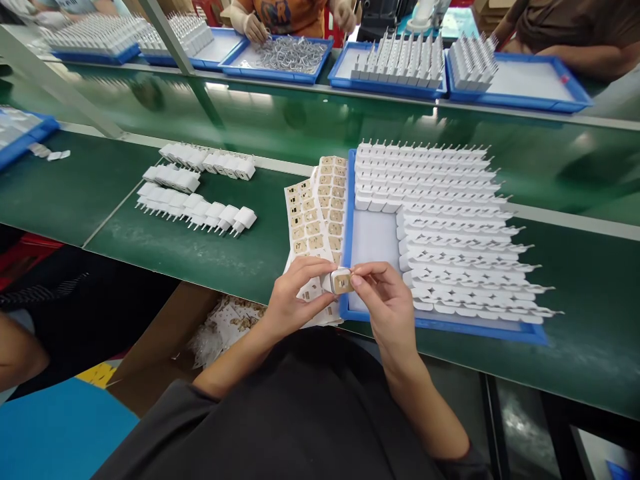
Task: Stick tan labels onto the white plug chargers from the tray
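My left hand (301, 291) is closed, thumb and fingers gripping a white plug adapter (327, 283) by its sides. A tan sticker (343, 282) with a small cutout lies against the adapter's face. My right hand (384, 297) pinches the sticker's right edge between thumb and forefinger; whether it also touches the adapter is hidden. Beneath and behind my left hand, overlapping sticker sheets (306, 223) carry rows of similar tan stickers, with several spots bare. Just right of them, a blue tray (351, 233) holds tight rows of white plug adapters (450, 247), pins pointing right and up.
Loose plug adapters (185, 203) lie in groups on the green bench (250, 257) to the left. A cardboard box (160, 343) of scraps stands below the edge. Across the conveyor (240, 110), other people sit behind blue trays (530, 83). Another person's arm (17, 350) shows at left.
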`<state>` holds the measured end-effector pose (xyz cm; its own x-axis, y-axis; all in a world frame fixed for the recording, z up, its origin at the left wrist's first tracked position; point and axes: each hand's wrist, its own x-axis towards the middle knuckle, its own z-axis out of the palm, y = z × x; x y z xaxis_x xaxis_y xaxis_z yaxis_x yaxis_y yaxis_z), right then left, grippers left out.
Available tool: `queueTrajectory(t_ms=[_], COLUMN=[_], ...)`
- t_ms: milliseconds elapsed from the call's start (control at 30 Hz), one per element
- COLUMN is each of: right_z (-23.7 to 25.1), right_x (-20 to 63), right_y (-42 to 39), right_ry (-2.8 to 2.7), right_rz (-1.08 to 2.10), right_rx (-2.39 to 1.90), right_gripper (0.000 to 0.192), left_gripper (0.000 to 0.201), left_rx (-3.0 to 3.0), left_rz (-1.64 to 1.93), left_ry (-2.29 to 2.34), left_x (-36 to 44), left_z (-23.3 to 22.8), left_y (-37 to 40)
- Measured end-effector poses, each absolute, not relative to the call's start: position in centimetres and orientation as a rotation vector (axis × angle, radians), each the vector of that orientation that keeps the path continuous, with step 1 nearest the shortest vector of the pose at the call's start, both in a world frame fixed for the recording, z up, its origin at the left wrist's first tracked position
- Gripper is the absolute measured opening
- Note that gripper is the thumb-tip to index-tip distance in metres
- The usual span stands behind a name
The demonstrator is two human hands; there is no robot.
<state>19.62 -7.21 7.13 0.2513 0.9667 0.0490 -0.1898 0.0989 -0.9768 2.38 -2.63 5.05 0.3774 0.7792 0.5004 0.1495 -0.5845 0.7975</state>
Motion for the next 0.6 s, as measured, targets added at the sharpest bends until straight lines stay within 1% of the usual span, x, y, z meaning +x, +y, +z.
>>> queueTrajectory(t_ms=[367,600], right_z=[7.30,7.07], right_x=[19.44,18.80], right_y=[-7.25,-7.29], right_ry=[-0.948,-1.029], right_rz=[1.019,0.865], right_rx=[-1.164,-1.198], right_gripper=[0.003,0.008], left_gripper=[0.042,0.041], left_rx=[2.027,2.102], left_rz=[1.221,1.263], left_ry=[0.827,0.830], left_x=[2.37,2.53], left_z=[5.28,5.79], left_y=[-2.67,-2.76])
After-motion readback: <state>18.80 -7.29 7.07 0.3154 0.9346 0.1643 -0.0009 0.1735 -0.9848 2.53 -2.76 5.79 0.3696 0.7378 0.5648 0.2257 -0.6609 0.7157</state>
